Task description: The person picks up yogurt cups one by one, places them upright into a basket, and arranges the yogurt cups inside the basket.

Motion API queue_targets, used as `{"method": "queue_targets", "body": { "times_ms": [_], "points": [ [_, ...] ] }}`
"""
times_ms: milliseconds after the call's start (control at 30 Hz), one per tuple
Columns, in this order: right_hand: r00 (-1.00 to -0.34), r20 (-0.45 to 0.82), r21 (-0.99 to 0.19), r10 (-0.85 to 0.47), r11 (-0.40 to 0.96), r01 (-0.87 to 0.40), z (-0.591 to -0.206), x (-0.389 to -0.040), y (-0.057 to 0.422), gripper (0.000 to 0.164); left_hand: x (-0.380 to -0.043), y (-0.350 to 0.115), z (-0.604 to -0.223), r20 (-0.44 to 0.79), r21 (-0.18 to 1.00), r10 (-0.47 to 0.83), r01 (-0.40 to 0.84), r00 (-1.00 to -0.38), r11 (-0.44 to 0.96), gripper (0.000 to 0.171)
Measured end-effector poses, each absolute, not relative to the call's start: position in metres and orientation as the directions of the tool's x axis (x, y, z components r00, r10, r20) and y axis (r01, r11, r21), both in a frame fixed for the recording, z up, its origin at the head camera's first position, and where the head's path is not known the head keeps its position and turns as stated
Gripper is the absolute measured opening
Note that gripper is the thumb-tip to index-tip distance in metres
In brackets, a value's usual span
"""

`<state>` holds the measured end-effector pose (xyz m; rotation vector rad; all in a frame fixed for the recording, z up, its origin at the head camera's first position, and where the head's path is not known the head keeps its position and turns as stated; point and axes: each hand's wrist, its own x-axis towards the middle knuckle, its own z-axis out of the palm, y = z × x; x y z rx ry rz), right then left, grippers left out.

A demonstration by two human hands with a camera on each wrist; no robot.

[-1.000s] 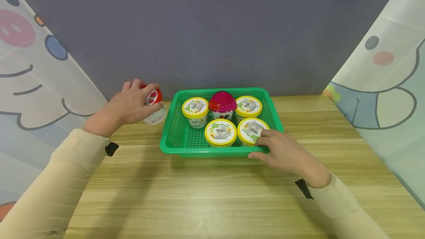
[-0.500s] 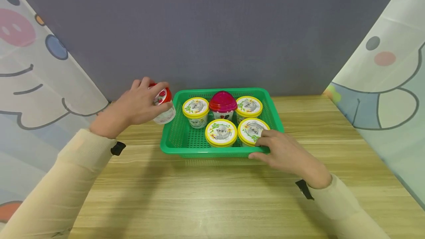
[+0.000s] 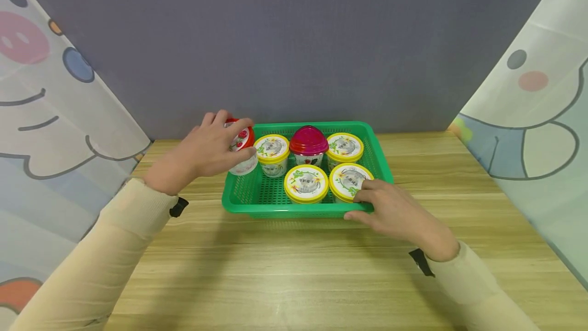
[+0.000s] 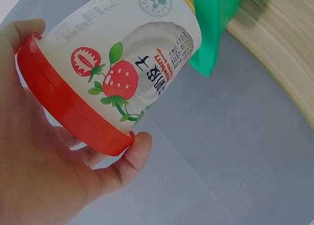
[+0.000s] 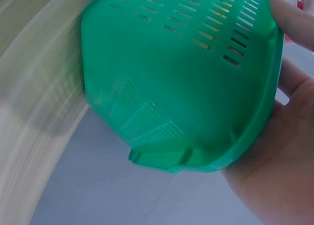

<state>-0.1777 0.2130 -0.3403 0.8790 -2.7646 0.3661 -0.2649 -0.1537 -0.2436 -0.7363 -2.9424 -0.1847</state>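
My left hand [image 3: 209,147] grips a strawberry drink cup [image 3: 242,166] by its red lid, fingers and thumb around the edge. In the head view that cup is tilted over the back left corner of a green plastic basket [image 3: 285,208]. The left wrist view shows the cup's strawberry print [image 4: 120,80] and the red lid [image 4: 73,112] in the grasp. At the basket's front right, my right hand [image 3: 397,213] holds the rim, thumb outside and fingers over the inside. The right wrist view shows the basket's slotted wall [image 5: 171,78] beside that hand.
Inside the basket stand several yellow-lidded cups [image 3: 305,183] and one cup with a domed magenta lid [image 3: 308,142]. The basket rests on a wooden table [image 3: 285,280]. A grey panel [image 3: 294,45] rises behind, with cartoon-printed sheets [image 3: 528,132] on both sides.
My left hand has carried the strawberry cup rightward, from beside the basket to over its back left corner. The right hand stays on the rim.
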Motion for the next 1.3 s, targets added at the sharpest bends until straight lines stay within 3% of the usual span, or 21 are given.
{"method": "queue_targets", "body": {
  "times_ms": [700,1300],
  "points": [
    [-0.797,0.281,-0.174,-0.534,0.788,-0.59,-0.339,-0.176,0.213,0.026,-0.267,-0.13,-0.264,0.055,0.06,0.521,0.524,-0.852,0.85,0.065],
    [-0.802,0.271,-0.169,-0.533,0.794,-0.585,-0.341,-0.178,0.214,0.027,-0.266,-0.117,-0.281,-0.004,0.033,0.571,0.571,-0.821,0.821,0.063]
  ]
}}
